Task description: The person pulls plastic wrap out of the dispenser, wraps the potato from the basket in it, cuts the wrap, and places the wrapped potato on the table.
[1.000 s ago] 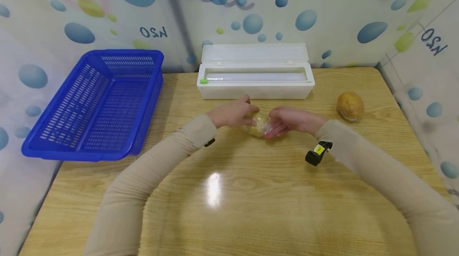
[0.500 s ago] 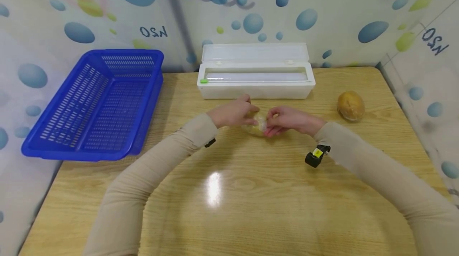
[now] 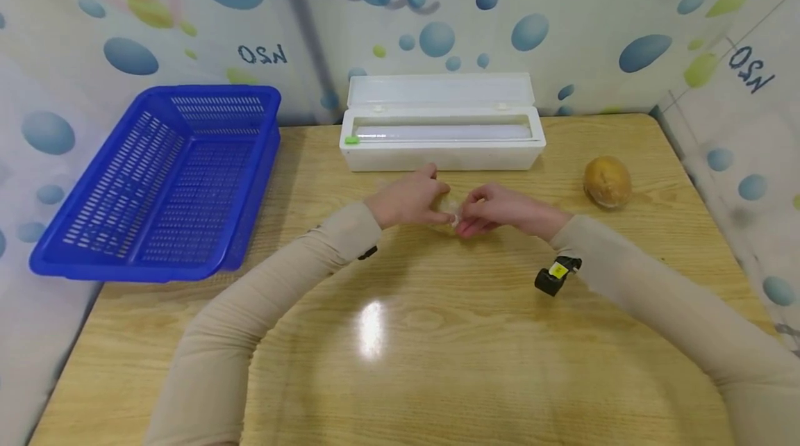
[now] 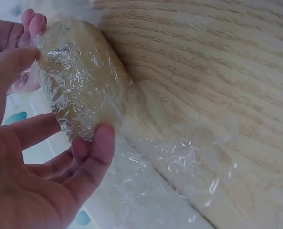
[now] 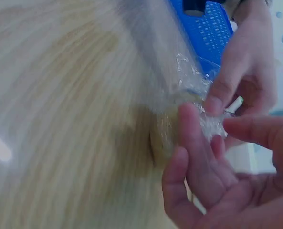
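Between both hands is a pale tan bun [image 4: 91, 71], covered in crinkled cling film; in the head view the hands hide most of it. My left hand [image 3: 406, 197] holds the bun by its side, thumb and fingers spread around the wrapped edge. From the other side, my right hand [image 3: 500, 210] pinches gathered film against the bun with thumb and fingertips. A loose tail of clear cling film [image 4: 189, 157] trails off the bun over the tabletop in the left wrist view.
Behind the hands stands a white cling film dispenser [image 3: 442, 158], lid raised, with a film roll [image 3: 444, 132] inside. A blue plastic basket [image 3: 250, 217] is at the left of the wooden table [image 3: 437, 362]. Another bun [image 3: 607, 182], shiny as if wrapped, lies to the right.
My right fingers have drawn in from lying along the bun to pinching the film close to my left thumb. Less of the bun shows now. The head view has shifted slightly.
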{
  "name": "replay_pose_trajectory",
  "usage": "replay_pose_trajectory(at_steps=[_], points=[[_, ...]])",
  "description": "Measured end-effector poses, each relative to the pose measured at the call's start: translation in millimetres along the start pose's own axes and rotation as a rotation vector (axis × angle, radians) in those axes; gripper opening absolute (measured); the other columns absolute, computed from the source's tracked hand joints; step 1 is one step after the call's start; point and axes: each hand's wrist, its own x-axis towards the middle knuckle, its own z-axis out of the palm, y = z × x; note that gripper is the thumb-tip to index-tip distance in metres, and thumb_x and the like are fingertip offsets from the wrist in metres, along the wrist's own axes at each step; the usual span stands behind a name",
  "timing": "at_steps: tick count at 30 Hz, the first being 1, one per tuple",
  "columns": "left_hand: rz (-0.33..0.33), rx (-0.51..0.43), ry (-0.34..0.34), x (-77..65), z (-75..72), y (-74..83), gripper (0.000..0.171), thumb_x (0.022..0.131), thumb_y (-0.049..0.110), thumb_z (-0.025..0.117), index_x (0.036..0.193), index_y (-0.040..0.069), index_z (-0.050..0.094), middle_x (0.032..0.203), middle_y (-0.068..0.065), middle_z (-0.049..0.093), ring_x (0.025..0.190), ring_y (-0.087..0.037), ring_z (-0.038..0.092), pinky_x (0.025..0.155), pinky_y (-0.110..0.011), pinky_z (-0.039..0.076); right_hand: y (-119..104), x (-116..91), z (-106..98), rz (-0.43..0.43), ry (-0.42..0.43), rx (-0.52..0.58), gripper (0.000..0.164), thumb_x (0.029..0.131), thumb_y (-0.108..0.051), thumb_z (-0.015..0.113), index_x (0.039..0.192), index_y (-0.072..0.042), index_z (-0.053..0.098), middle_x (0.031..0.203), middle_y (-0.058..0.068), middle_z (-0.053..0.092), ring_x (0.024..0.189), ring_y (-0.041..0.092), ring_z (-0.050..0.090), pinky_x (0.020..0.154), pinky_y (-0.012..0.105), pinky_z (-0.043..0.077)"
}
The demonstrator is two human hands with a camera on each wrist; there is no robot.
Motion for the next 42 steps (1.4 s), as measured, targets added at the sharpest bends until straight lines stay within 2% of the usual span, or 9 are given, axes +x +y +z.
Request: replay_pose_trajectory(at_steps=[3, 9, 13, 18, 22, 29, 31, 37, 42], points=[[-0.031, 0.006, -0.013, -0.3, 0.6, 1.2, 0.059, 0.089, 0.045, 0.065, 0.128, 0.001, 0.060, 0.108, -0.012, 0.046, 0.083, -0.019, 0.051, 0.074, -0.030, 0.046, 0.0, -5.8, -6.2, -0.090, -0.021, -0.098, 0.024, 0.100, -0.009, 0.047, 0.110, 0.010, 0.056, 0.100, 0.016, 0.069, 0.092, 0.025, 0.067, 0.088, 0.043, 0.050], [-0.053, -0.016, -0.017, -0.7, 0.4, 2.9, 0.054, 0.090, 0.046, 0.064, 0.123, 0.003, 0.060, 0.113, -0.014, 0.047, 0.082, -0.019, 0.052, 0.073, -0.030, 0.047, -2.5, -11.4, -13.7, -0.317, 0.094, -0.586, 0.007, 0.093, -0.006, 0.061, 0.092, -0.005, 0.068, 0.084, 0.001, 0.065, 0.077, 0.016, 0.058, 0.074, 0.036, 0.048], [-0.031, -0.049, -0.021, -2.4, -0.9, 1.0, 0.057, 0.088, 0.042, 0.069, 0.127, 0.001, 0.059, 0.113, -0.014, 0.046, 0.085, -0.019, 0.052, 0.075, -0.029, 0.047, -0.6, -3.9, -7.1, -0.459, 0.078, -0.694, 0.006, 0.091, -0.003, 0.063, 0.088, -0.007, 0.066, 0.081, -0.001, 0.063, 0.073, 0.013, 0.055, 0.069, 0.034, 0.047], [0.039, -0.074, -0.034, -5.3, 0.4, -8.0, 0.070, 0.077, 0.026, 0.083, 0.133, -0.004, 0.053, 0.112, -0.016, 0.045, 0.092, -0.021, 0.049, 0.083, -0.030, 0.046, 0.6, 2.2, 1.3, -0.491, 0.123, -0.770, 0.008, 0.091, -0.001, 0.061, 0.086, -0.007, 0.060, 0.077, 0.000, 0.057, 0.068, 0.014, 0.050, 0.062, 0.032, 0.045], [0.030, -0.073, -0.041, -7.6, 3.5, -12.5, 0.074, 0.076, 0.022, 0.084, 0.136, -0.004, 0.050, 0.113, -0.014, 0.047, 0.095, -0.021, 0.050, 0.086, -0.030, 0.045, 1.1, 1.4, 4.4, -0.540, 0.163, -0.907, 0.007, 0.092, -0.003, 0.060, 0.091, -0.006, 0.054, 0.075, 0.002, 0.053, 0.064, 0.017, 0.049, 0.058, 0.033, 0.045], [0.013, -0.073, 0.010, -9.2, 6.1, -13.5, 0.071, 0.075, 0.032, 0.084, 0.130, -0.004, 0.056, 0.115, -0.013, 0.049, 0.096, -0.020, 0.052, 0.088, -0.030, 0.045, -0.5, -2.2, 18.6, -0.634, 0.286, -1.471, 0.019, 0.092, -0.011, 0.063, 0.100, 0.002, 0.051, 0.073, 0.011, 0.049, 0.049, 0.018, 0.046, 0.043, 0.032, 0.044], [0.008, -0.083, 0.016, -9.4, 6.7, -14.0, 0.072, 0.075, 0.032, 0.084, 0.130, -0.004, 0.056, 0.118, -0.014, 0.049, 0.098, -0.021, 0.053, 0.090, -0.030, 0.045, -1.7, -4.9, 23.1, -0.619, 0.314, -1.510, 0.022, 0.091, -0.013, 0.065, 0.099, 0.003, 0.051, 0.076, 0.012, 0.052, 0.052, 0.019, 0.049, 0.045, 0.032, 0.045], [0.005, -0.083, -0.020, -8.9, 7.3, -14.6, 0.072, 0.078, 0.032, 0.081, 0.132, -0.006, 0.052, 0.111, -0.012, 0.060, 0.097, -0.022, 0.056, 0.089, -0.031, 0.046, 2.3, -17.9, 28.3, -0.621, 0.384, -1.299, 0.028, 0.087, -0.006, 0.065, 0.111, 0.009, 0.060, 0.106, 0.021, 0.062, 0.090, 0.033, 0.063, 0.073, 0.042, 0.054], [0.009, -0.101, -0.038, -8.6, 7.0, -15.1, 0.070, 0.079, 0.031, 0.080, 0.131, -0.008, 0.052, 0.096, -0.007, 0.060, 0.086, -0.019, 0.055, 0.079, -0.030, 0.047, 11.8, -21.7, 36.3, -0.670, 0.335, -1.409, 0.046, 0.087, -0.007, 0.064, 0.125, 0.016, 0.053, 0.128, 0.031, 0.053, 0.114, 0.038, 0.056, 0.088, 0.042, 0.050]])
